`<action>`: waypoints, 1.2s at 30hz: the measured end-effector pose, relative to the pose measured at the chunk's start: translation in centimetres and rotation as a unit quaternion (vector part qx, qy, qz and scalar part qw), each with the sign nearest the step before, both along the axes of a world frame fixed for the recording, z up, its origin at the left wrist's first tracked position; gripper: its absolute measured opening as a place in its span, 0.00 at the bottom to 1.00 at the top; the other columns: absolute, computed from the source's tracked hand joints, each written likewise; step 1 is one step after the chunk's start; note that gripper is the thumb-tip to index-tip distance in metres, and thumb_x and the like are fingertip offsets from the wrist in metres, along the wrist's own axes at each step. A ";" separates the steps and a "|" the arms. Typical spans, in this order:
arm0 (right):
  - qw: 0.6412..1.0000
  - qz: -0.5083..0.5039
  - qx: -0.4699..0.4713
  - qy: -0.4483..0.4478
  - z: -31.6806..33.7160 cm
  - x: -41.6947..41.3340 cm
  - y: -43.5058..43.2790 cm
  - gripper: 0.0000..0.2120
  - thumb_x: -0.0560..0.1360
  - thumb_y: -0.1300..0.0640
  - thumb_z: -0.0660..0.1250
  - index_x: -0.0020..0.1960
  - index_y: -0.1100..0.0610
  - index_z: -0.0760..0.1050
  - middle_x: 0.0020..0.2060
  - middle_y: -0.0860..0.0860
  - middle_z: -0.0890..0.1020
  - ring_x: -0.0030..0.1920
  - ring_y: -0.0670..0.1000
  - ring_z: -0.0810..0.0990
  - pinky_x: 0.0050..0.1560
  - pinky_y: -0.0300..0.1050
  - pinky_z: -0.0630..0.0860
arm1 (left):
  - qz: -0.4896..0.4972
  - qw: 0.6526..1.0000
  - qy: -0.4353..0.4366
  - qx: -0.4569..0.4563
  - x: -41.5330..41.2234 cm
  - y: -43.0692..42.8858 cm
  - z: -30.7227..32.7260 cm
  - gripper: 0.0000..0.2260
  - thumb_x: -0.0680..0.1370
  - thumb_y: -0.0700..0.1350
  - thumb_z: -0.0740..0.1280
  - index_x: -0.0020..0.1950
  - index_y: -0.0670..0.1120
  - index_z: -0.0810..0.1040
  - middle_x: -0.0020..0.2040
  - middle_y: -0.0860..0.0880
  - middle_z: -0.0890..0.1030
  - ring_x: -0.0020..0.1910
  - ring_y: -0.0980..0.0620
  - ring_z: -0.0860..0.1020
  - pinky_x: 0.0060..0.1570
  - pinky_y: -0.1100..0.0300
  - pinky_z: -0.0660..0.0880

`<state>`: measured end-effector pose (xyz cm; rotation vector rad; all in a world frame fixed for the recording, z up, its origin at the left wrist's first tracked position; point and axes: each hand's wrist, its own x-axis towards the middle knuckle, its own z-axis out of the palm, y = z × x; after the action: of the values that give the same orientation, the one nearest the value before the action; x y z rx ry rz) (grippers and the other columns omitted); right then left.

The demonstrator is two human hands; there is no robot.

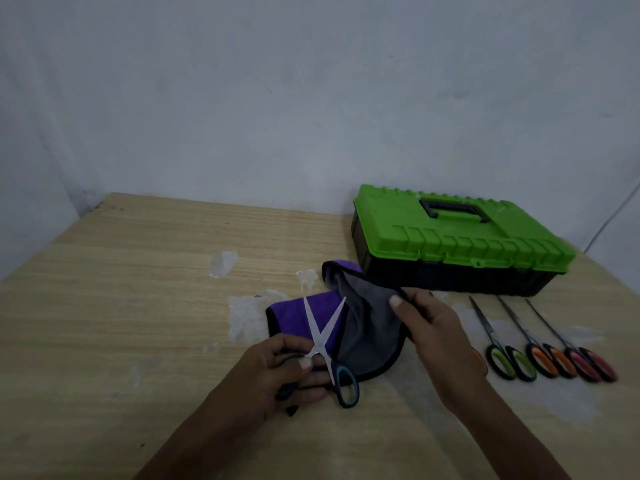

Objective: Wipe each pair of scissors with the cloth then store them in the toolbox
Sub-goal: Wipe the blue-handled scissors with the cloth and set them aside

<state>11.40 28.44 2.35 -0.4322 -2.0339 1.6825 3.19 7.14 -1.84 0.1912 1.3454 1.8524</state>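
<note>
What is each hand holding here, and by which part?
The left hand grips the blue-handled scissors, blades open, by one handle loop, thumb by the pivot. The right hand pinches the cloth at its black-edged hem.

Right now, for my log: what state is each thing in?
Toolbox: lid shut.
Blue scissors: blades open, in left hand.
Cloth: rumpled, edge pinched by right hand.
Green scissors: closed, on table.
Orange scissors: closed, on table.
Pink scissors: closed, on table.
</note>
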 end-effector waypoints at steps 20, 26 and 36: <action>0.998 -0.037 0.030 0.042 0.4 -0.7 -1.9 0.11 0.80 0.58 0.60 0.53 0.47 0.80 0.48 0.43 0.85 0.51 0.44 0.82 0.50 0.42 0.79 | 0.036 0.999 0.027 0.025 0.1 -0.1 0.0 0.10 0.78 0.33 0.65 0.58 0.38 0.76 0.56 0.41 0.84 0.54 0.42 0.84 0.50 0.47 0.81; 0.998 -0.026 0.036 0.040 0.8 -0.3 -2.2 0.11 0.80 0.58 0.60 0.54 0.48 0.79 0.48 0.44 0.85 0.51 0.44 0.82 0.51 0.42 0.80 | 0.050 0.998 0.016 0.030 0.4 -0.2 0.2 0.09 0.78 0.31 0.64 0.58 0.36 0.75 0.55 0.39 0.84 0.53 0.40 0.84 0.50 0.47 0.82; 0.995 0.003 0.082 0.062 1.6 0.1 -3.2 0.12 0.80 0.61 0.60 0.52 0.46 0.78 0.45 0.37 0.83 0.47 0.38 0.81 0.43 0.29 0.75 | 0.050 0.998 0.003 0.034 0.6 -0.2 0.5 0.10 0.78 0.31 0.65 0.58 0.36 0.76 0.54 0.39 0.85 0.52 0.40 0.85 0.46 0.50 0.83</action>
<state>11.48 25.27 3.96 -0.2607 -2.0637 1.4920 3.84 6.91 -1.33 0.1685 1.3181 1.9836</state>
